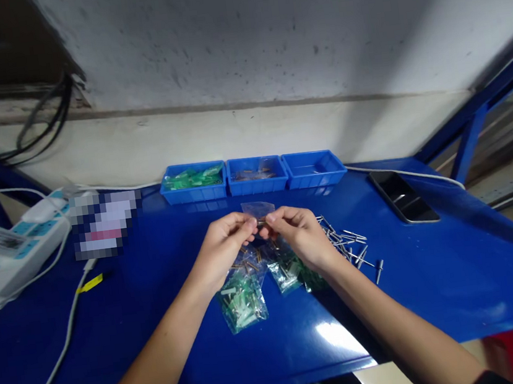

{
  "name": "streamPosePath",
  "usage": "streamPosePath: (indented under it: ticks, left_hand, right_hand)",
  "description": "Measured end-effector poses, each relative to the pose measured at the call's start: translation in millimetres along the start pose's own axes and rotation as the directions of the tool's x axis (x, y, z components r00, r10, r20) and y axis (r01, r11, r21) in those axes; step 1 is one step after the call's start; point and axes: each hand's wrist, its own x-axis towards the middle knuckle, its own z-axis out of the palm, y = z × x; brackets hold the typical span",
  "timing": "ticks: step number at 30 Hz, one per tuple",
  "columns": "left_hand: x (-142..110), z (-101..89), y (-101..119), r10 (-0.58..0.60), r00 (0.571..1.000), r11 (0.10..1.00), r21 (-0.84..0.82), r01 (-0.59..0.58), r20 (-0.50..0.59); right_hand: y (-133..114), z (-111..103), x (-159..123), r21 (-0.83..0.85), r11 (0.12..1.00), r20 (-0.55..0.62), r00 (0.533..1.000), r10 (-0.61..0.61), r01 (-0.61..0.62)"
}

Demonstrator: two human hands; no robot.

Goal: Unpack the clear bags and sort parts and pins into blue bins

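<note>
Over the middle of the table, my left hand (220, 245) and my right hand (302, 231) are closed in pinches on a small clear plastic bag (258, 207). Its upper part sticks up between my fingertips. Something small and dark shows at the fingers, too small to make out. Below my hands lie a bag of green and pale pieces (244, 305), a bag with thin brass-coloured pieces (251, 261) and another small bag (285, 275), partly hidden by my right hand. Loose silvery rivets (346, 240) are heaped just right of my right wrist.
Three blue bins stand by the wall: a left bin (195, 194) with green bags, a middle bin (258, 187) with clear bags, and a right bin (315, 180). A phone (404, 195) lies right. Power strips (21, 252) and a white cable (68, 330) occupy the left.
</note>
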Motion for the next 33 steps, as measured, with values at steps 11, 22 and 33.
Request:
streamPosePath:
  ticks: [11,22,33]
  left_hand:
    - [-3,0.7,7,0.048,0.997,0.999,-0.002,-0.048,-0.067]
    - [-7,2.8,14,0.177,0.984,0.976,0.133,-0.175,-0.003]
    - [0,-0.8,11,-0.224,0.961,0.973,0.018,0.230,-0.163]
  right_hand:
    - [-1,-4,5,0.251,0.945,0.058,0.978,0.202,-0.210]
    - [-10,-7,1,0.050,0.981,0.215,0.961,0.175,-0.189]
    - [-1,-5,-5,-0.767,0.467,0.123,0.815,-0.567,0.441]
